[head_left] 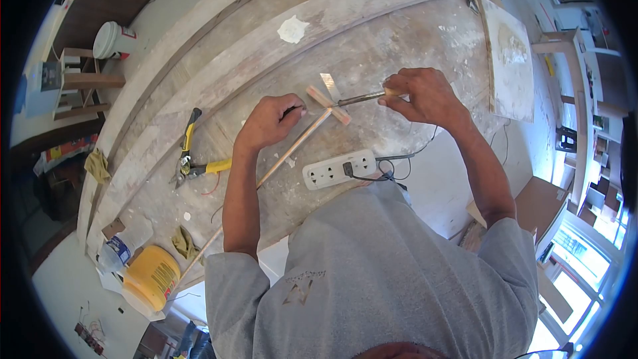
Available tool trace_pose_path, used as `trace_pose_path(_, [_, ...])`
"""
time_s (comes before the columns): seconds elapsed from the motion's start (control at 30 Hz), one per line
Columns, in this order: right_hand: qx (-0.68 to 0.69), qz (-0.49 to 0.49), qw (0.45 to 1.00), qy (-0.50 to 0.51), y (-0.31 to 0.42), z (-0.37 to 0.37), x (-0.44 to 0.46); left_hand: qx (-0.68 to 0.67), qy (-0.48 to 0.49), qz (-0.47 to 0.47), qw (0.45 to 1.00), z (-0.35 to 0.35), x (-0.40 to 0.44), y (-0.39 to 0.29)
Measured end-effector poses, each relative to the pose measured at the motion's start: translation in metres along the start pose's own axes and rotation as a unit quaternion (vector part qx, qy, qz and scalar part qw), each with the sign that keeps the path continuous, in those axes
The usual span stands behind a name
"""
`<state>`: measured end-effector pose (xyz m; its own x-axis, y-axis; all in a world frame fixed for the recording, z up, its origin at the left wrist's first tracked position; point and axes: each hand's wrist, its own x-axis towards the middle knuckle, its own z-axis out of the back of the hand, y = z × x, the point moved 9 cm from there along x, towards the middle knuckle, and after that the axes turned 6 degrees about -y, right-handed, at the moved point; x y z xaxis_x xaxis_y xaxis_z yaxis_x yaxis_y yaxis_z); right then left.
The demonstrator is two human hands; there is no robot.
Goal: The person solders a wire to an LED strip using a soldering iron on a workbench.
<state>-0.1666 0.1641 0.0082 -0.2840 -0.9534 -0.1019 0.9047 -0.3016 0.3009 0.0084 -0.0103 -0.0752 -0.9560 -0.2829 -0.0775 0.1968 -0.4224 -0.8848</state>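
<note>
Tool [361, 99], slim, metal-shafted: gripped in right hand [425, 96], tip at small crosspiece [341, 116]. Long thin rod [292, 151]: aslant on workbench [425, 33], upper end meeting crosspiece; whether fastened, cannot tell. Left hand [266, 119]: fingers curled beside crosspiece, contents indiscernible. Power strip [362, 160]: nearby, one plug inserted.

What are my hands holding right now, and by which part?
Your right hand grips a thin metal-shafted tool by its handle end, the end farther from your left hand. Whether the left holds anything cannot be told.
</note>
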Motion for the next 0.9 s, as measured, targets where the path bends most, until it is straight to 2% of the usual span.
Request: trace_pose_path(0.9, [-0.010,0.009,1.000,0.007,-0.0029,-0.0016,0.0032,0.011,0.003,0.008,1.000,-0.0010,-0.0003,0.0011])
